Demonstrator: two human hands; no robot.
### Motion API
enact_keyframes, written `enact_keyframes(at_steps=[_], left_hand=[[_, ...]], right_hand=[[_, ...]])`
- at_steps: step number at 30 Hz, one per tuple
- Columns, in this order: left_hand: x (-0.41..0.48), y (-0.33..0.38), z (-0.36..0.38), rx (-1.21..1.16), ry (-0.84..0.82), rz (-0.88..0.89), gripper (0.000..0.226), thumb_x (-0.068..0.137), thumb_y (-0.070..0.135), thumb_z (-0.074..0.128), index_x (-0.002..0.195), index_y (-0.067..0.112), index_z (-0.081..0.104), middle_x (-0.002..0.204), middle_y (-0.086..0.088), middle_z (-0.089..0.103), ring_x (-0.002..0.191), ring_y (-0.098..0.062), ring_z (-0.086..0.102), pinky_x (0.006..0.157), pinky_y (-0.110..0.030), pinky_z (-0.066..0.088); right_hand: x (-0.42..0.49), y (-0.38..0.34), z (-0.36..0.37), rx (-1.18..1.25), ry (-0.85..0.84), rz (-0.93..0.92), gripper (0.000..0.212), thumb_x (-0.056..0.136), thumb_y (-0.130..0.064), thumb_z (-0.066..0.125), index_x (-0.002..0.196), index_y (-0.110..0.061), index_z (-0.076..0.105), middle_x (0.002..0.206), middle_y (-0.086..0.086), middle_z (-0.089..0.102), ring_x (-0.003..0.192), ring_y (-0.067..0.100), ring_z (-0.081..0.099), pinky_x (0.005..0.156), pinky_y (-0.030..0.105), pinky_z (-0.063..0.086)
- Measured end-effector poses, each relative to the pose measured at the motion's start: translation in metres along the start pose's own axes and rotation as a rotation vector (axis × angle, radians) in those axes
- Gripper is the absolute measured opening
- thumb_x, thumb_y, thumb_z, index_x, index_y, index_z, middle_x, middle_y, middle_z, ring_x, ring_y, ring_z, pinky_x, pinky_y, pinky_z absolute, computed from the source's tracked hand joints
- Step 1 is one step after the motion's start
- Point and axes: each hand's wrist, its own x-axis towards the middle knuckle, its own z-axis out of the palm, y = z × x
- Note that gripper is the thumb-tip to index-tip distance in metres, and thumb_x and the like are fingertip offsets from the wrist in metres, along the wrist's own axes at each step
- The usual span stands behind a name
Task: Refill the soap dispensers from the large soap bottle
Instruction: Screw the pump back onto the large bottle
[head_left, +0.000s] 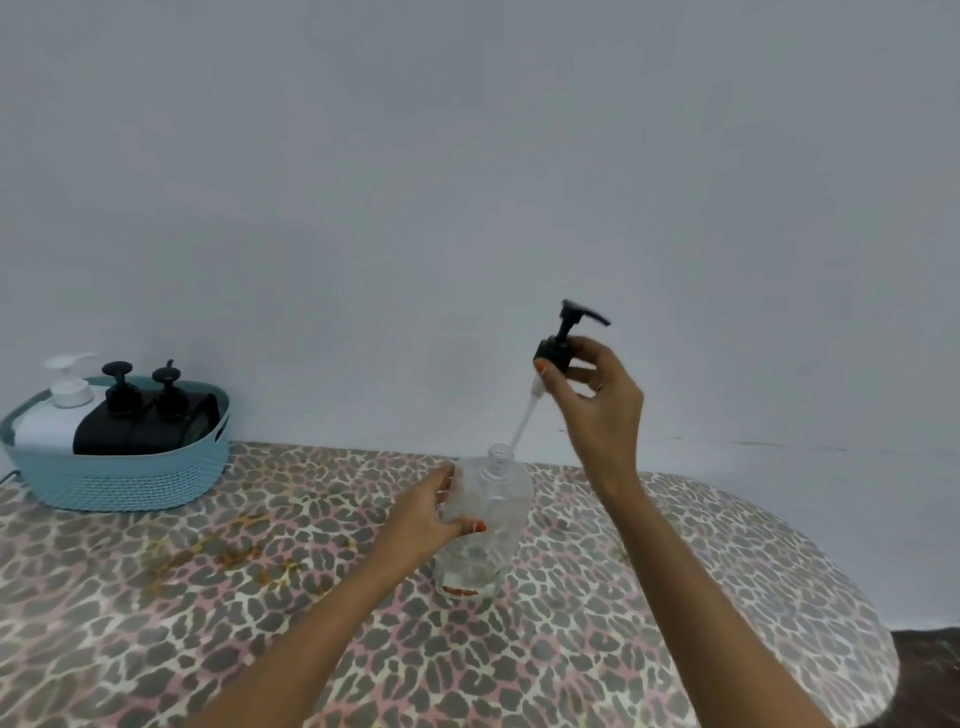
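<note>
a clear bottle (485, 519) was stood upright on the leopard-print bench (156, 597), gripped round its shoulder by the left hand (428, 514). a black pump (561, 338) was pinched by the raised right hand (597, 400), its tube (524, 415) slanted down beside the open neck. a blue basket (119, 473) of dispensers was set far left.

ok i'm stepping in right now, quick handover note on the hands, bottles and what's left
Left hand: gripping the clear dispenser bottle, upright on the leopard-print table, neck open.
Right hand: holding the black pump head lifted out, its dip tube tip just above the neck.
Blue basket at back left holds a white pump bottle and two black pump bottles.
Done: pump is off.
Left: fill the nearly empty bottle, refit pump, do the others.
</note>
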Motion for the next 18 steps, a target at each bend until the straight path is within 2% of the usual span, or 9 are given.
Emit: enact_keyframes(at_steps=[5, 8, 13, 18], left_hand=[[0.002, -0.002, 0.001, 0.021, 0.011, -0.006, 0.07, 0.066, 0.018, 0.079, 0.128, 0.013, 0.045, 0.127, -0.005, 0.055, 0.111, -0.014, 0.052, 0.089, -0.02, 0.04], [0.003, -0.003, 0.001, 0.025, 0.013, -0.017, 0.072, 0.067, 0.018, 0.079, 0.13, 0.013, 0.044, 0.13, -0.005, 0.054, 0.118, -0.018, 0.051, 0.091, -0.021, 0.04], [0.002, -0.003, 0.002, 0.023, 0.014, -0.036, 0.074, 0.068, 0.021, 0.078, 0.132, 0.014, 0.042, 0.132, -0.005, 0.052, 0.122, -0.02, 0.049, 0.098, -0.028, 0.041], [0.001, -0.001, 0.002, 0.015, 0.017, -0.024, 0.07, 0.069, 0.02, 0.078, 0.13, 0.015, 0.044, 0.129, -0.003, 0.054, 0.111, -0.01, 0.049, 0.089, -0.018, 0.038]], right_hand=[[-0.025, 0.03, 0.01, -0.037, -0.114, 0.046, 0.032, 0.079, -0.009, 0.07, 0.107, -0.018, 0.057, 0.098, -0.003, 0.063, 0.083, 0.002, 0.064, 0.067, 0.011, 0.051], [-0.037, 0.043, 0.013, -0.045, -0.139, 0.077, 0.037, 0.081, -0.01, 0.069, 0.115, -0.018, 0.056, 0.099, -0.009, 0.061, 0.087, -0.003, 0.061, 0.071, 0.01, 0.051], [-0.043, 0.049, 0.017, -0.056, -0.124, 0.058, 0.033, 0.081, -0.012, 0.069, 0.107, -0.026, 0.057, 0.099, -0.013, 0.062, 0.089, -0.003, 0.061, 0.079, 0.009, 0.048], [-0.05, 0.057, 0.022, -0.122, -0.162, 0.032, 0.034, 0.079, -0.014, 0.071, 0.106, -0.027, 0.056, 0.096, -0.023, 0.058, 0.09, -0.013, 0.056, 0.081, 0.003, 0.042]])
